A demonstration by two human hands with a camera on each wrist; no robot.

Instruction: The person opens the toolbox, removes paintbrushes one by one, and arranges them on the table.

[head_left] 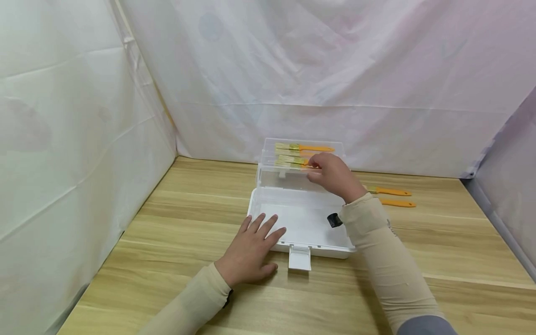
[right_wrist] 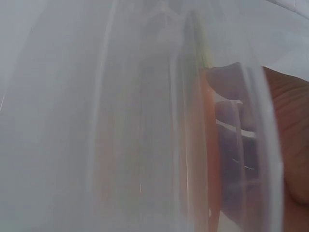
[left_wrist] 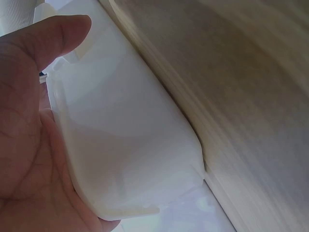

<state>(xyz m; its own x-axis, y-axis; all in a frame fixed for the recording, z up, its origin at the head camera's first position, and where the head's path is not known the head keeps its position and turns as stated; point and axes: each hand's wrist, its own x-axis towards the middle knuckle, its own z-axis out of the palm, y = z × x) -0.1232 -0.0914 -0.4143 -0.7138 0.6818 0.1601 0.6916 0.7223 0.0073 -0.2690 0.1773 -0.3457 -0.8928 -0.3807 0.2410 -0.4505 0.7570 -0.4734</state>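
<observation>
Brushes split between clear lid and surface

One brush lies in the raised clear lid of the white box. Just below it, the right hand pinches a second brush by its handle. The left hand rests, fingers spread, on the box's front left corner. The transfer looks about half done: an upper loose brush and a lower loose brush lie right of the box on the surface. Whether the pinched one is going in or out, I cannot tell.
</observation>
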